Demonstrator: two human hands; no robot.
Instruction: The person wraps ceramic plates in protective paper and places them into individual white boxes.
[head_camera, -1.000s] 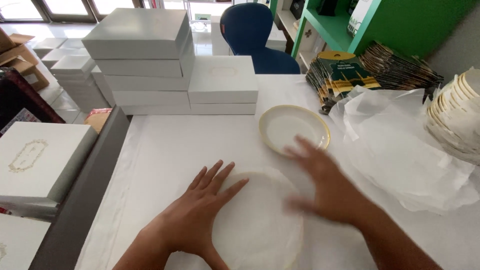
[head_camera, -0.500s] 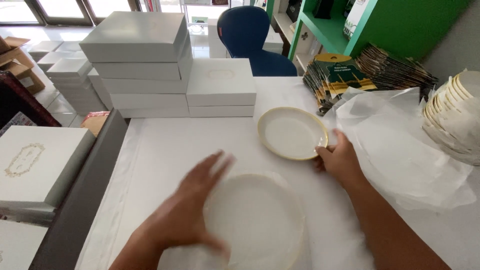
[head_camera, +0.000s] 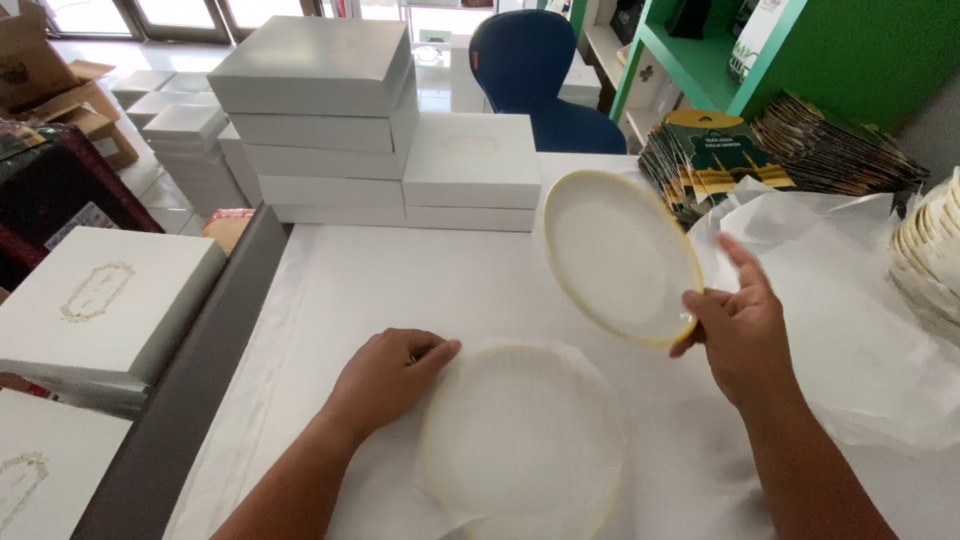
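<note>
right hand (head_camera: 745, 330) fingers pinch plate (head_camera: 618, 255) rim, tilted above counter (head_camera: 400, 290). left hand (head_camera: 385, 378) flat, open, pressing wrapped plate (head_camera: 520, 440). best lower level, centred on it, paper held smooth.

Round cream plate (head_camera: 618, 255) w/ thin gold rim, right of centre in frame: lifted off the worktop (head_camera: 400, 290), tilted, inner face toward the camera, looks empty. Right hand (head_camera: 745, 325) grips its lower-right edge, thumb on the rim.

2nd plate (head_camera: 525, 440), bottom centre: lies flat on the worktop, covered w/ translucent white tissue paper (head_camera: 500, 400), gold rim showing faintly through. Left hand (head_camera: 385, 378) rests at its left edge, fingertips on the paper. The 2 plates are near each other, not touching.
</note>
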